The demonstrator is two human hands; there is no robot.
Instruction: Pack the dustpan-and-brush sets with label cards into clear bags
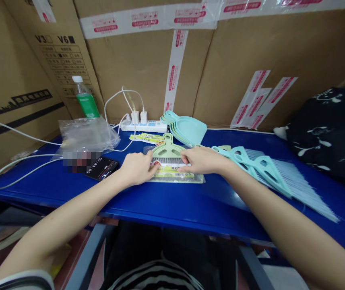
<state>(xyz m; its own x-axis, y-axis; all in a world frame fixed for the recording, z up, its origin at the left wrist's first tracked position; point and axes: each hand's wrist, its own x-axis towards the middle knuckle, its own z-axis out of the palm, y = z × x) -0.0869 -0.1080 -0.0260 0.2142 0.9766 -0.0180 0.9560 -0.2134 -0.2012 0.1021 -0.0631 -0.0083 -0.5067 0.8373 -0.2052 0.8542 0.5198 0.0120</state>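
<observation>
A bagged green dustpan (168, 152) lies at 12 o'clock on the blue table (172, 205). It is touched from both sides by the left hand (137, 168) and right hand (204, 159), which are kept apart; no clamp can be made out. Teal dustpans (186, 128) are stacked beyond it, teal brooms (269, 173) are laid at 2 o'clock, a phone (101, 168) at 11 o'clock, and a power strip (143, 126) behind.

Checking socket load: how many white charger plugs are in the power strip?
2: the left charger plug and the right charger plug, side by side on the power strip. Others may hide behind.
</observation>
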